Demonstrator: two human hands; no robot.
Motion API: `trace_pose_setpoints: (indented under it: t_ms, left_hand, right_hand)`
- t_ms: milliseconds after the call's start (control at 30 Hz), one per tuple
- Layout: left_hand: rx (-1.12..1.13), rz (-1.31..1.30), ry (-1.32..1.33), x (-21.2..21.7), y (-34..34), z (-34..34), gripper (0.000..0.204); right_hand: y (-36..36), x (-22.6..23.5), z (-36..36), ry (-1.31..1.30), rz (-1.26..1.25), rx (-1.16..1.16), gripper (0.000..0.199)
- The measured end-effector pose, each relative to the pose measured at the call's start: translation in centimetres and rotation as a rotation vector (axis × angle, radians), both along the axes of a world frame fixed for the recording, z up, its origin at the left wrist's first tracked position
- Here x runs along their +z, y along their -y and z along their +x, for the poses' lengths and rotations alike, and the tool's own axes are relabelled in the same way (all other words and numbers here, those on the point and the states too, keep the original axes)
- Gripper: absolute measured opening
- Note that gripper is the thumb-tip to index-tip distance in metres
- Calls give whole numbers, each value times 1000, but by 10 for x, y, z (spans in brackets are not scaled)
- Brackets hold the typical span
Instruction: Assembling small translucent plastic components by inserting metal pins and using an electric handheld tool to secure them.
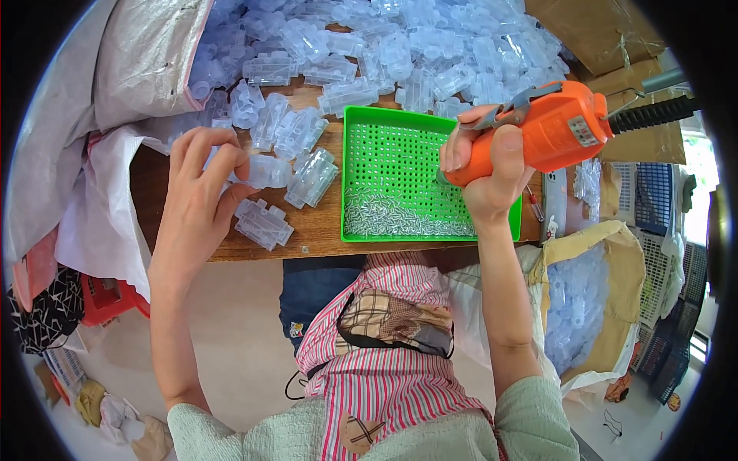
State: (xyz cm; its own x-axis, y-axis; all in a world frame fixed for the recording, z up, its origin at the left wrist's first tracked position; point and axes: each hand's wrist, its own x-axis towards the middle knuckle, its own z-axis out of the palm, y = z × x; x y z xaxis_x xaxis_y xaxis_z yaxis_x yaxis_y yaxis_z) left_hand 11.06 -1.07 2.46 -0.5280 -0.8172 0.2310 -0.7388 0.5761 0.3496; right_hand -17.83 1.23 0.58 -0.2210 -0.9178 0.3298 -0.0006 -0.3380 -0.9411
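Note:
My left hand [196,188] is closed on a clear plastic housing [267,171] above the left part of the table, its fingertips pinching one end. Several loose housings lie close by, one of them [263,224] near the table's front edge. In my right hand [492,173] is an orange electric screwdriver [547,131], gripped around its body, with a black coiled cord running off to the right. Its tip points down to the left over a green perforated tray [400,237]. Small silver screws [384,215] are heaped along the tray's near side.
A large pile of clear housings [384,54] covers the back of the wooden table [323,246]. White sacking [100,192] hangs at the left edge. To the right stand an open sack [626,269] of clear parts, a small red-handled screwdriver [534,206] and stacked plastic crates [653,196].

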Motion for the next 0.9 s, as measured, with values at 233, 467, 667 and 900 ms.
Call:
trace_pose_setpoints:
  t_ms: [233, 467, 667, 900]
  left_hand:
    - [71, 967, -1096, -5, -64, -31, 22]
    - [358, 1585, -1204, -23, -115, -71, 45]
    - [298, 1471, -1240, -38, -112, -87, 27]
    - [301, 1441, -1270, -38, -112, -90, 25]
  right_hand:
    - [-2, -4, 0, 13, 1, 31, 52]
    - [-21, 39, -10, 286, -121, 477, 69]
    - [-51, 61, 29, 210, -169, 504, 68]
    - [-44, 47, 39, 163, -159, 585, 69]
